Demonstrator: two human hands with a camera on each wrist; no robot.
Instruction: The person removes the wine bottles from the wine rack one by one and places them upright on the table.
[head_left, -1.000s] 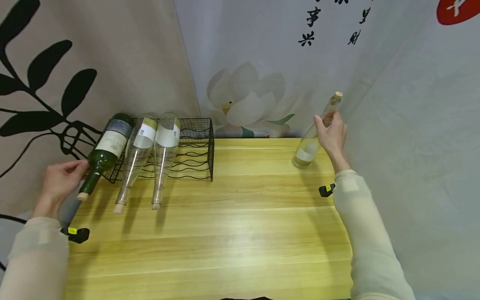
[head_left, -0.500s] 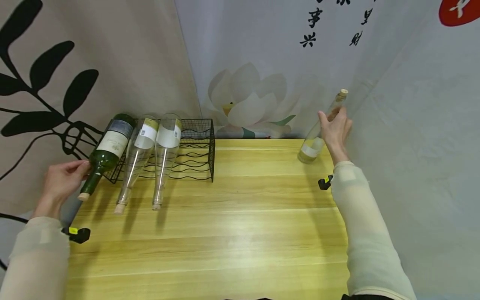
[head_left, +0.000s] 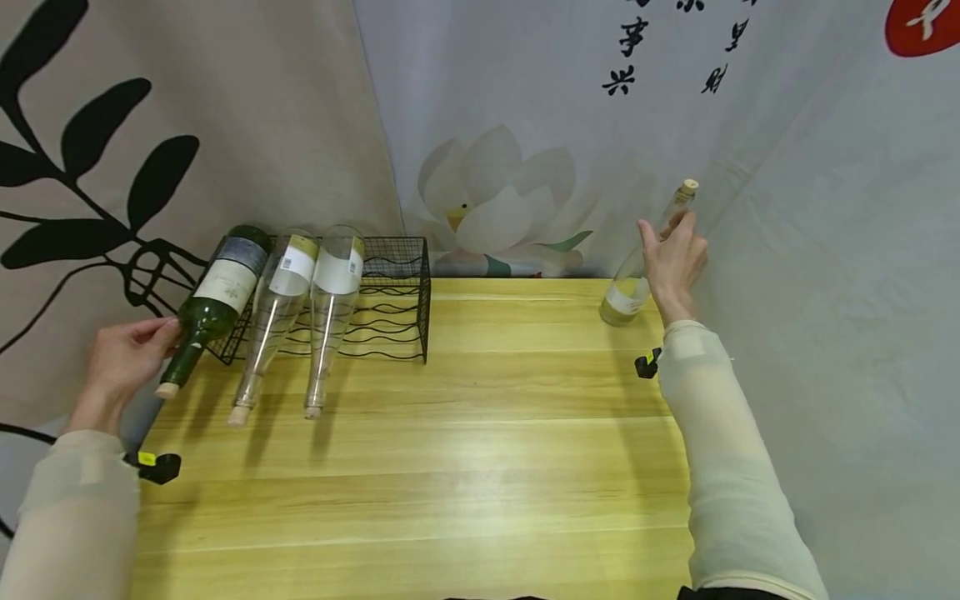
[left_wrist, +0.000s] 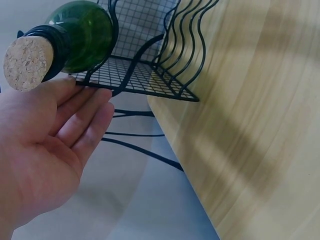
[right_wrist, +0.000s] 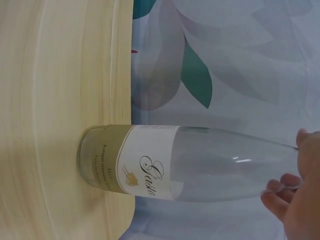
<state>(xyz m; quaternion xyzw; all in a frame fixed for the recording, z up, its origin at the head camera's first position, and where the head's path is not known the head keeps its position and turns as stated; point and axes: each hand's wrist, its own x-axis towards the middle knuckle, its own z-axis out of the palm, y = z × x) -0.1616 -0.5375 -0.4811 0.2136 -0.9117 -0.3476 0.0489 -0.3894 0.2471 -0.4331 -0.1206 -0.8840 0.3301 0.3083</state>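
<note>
At the back right of the table, my right hand (head_left: 673, 265) grips a clear glass wine bottle (head_left: 628, 283) by its neck. The bottle is upright with its base at the tabletop, a cork in its mouth and a cream-and-gold label (right_wrist: 150, 160) low on its side. My left hand (head_left: 123, 362) is at the left end of a black wire wine rack (head_left: 390, 312), its fairly straight fingers touching the lower edge wire (left_wrist: 135, 90). Just above those fingers lies a corked green wine bottle (head_left: 221, 287), neck toward me. Two clear corked bottles, the left one (head_left: 281, 304) and right one (head_left: 332, 308), lie beside it.
The rack stands at the back left of the light wooden table (head_left: 450, 450), its bottle necks jutting past its front. Behind hangs a curtain (head_left: 525, 100) with a lotus print and dark characters. A dark cable (head_left: 26, 435) shows at far left.
My right hand has moved the clear bottle slightly right and back, and it now stands nearer the table's back right corner. My left hand and the racked bottles have stayed put.
</note>
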